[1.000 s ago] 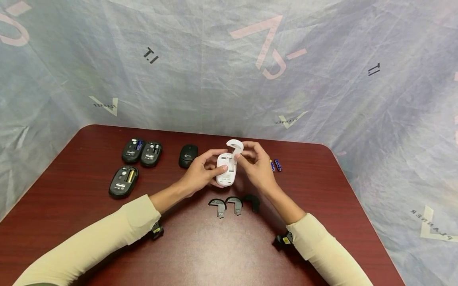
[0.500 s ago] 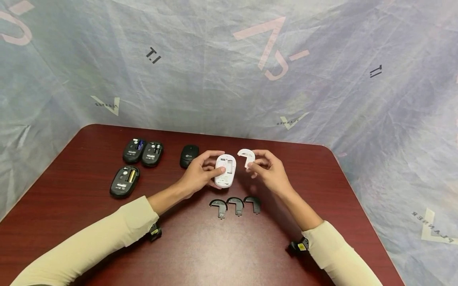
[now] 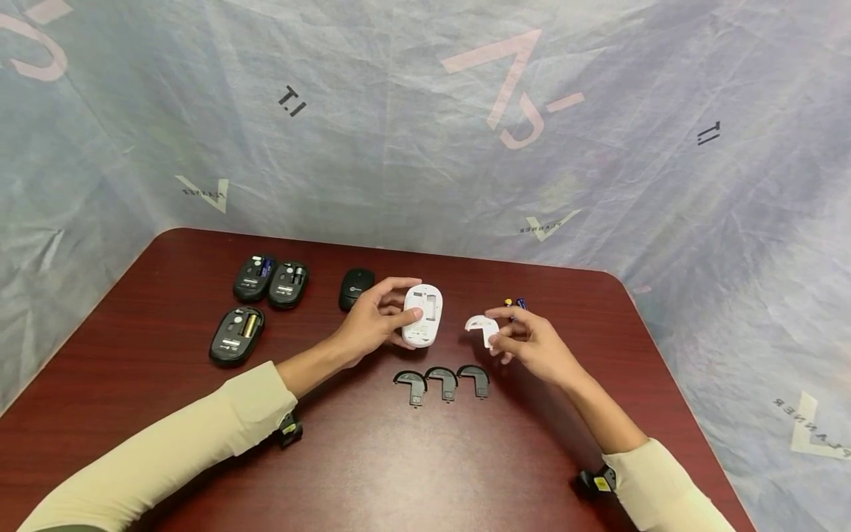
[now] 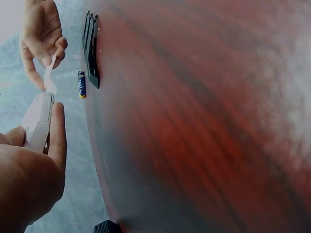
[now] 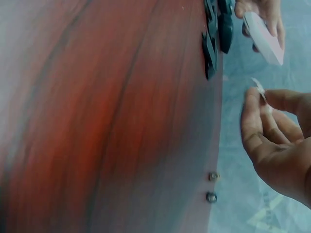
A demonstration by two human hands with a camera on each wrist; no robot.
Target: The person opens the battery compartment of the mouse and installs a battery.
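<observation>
My left hand (image 3: 374, 318) grips a white computer mouse (image 3: 422, 316), its underside facing up with a bare battery slot. To its right, my right hand (image 3: 532, 343) pinches a white curved battery cover (image 3: 487, 329) between thumb and fingers, apart from the mouse. In the left wrist view the white mouse (image 4: 38, 121) shows edge-on between thumb and fingers. The thin white cover (image 5: 261, 90) sits at the fingertips in the right wrist view. Just beyond my right hand lie two blue batteries (image 3: 521, 303), partly hidden by it.
Three black battery covers (image 3: 442, 384) lie in a row nearer me. On the left, three black mice, one of them with a gold battery (image 3: 250, 325), lie underside up. Another black mouse (image 3: 356, 288) sits upright behind my left hand. A printed cloth (image 3: 399, 148) hangs behind the table.
The white cover has come off the mouse, and my right hand has carried it right and toward me. My left hand stays almost in place with the mouse.
</observation>
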